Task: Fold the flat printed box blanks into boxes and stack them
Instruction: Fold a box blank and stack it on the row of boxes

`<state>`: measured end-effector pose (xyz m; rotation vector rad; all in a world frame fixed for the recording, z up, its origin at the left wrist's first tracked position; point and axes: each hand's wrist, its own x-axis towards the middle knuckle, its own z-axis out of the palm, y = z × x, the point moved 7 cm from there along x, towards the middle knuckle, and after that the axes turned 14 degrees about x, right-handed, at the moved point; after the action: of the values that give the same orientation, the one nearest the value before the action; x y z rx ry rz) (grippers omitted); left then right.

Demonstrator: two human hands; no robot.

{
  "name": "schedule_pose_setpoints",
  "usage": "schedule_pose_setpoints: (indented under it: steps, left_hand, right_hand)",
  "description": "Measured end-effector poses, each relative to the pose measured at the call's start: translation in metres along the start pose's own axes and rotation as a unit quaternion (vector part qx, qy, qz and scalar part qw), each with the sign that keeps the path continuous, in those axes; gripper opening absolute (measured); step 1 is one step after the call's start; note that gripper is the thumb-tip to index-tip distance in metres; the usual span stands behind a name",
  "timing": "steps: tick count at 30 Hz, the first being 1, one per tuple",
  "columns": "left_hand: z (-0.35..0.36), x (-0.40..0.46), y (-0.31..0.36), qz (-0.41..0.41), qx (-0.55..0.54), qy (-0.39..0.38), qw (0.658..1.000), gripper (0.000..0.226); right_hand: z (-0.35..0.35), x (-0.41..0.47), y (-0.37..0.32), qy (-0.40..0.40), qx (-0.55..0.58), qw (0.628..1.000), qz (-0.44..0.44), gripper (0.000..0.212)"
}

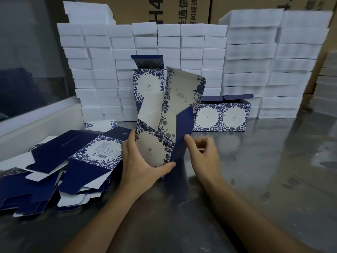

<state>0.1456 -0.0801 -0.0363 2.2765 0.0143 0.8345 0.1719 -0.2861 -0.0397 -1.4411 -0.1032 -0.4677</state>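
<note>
A blue-and-white floral box blank (164,121) stands on end at the middle of the metal table, partly opened. My left hand (140,161) grips its lower left side, thumb across the front. My right hand (202,152) has its fingers curled, thumb touching the dark blue side panel. A loose pile of flat blanks (60,165) lies at the left. Two folded boxes (221,115) stand side by side behind the blank on the right. Another folded box (148,84) with its lid flap up stands behind it on something hidden.
Tall stacks of white foam blocks (182,52) line the back of the table, higher on the right (273,61). Brown cartons (164,10) rise behind them. A white ledge and window (36,70) border the left. Bare metal table (273,179) lies at the right.
</note>
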Motion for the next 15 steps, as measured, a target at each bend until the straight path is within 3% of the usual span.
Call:
schedule_pose_setpoints:
  steps: [5, 15]
  left_hand:
    - [-0.011, 0.0, 0.012, 0.07, 0.073, 0.062, 0.993, 0.134]
    - [-0.02, -0.001, 0.022, 0.114, 0.122, 0.073, 0.983, 0.129]
  right_hand:
    - [0.017, -0.012, -0.011, -0.078, 0.048, 0.995, -0.035, 0.068]
    - [0.028, -0.02, -0.014, -0.141, 0.046, 0.989, 0.001, 0.062]
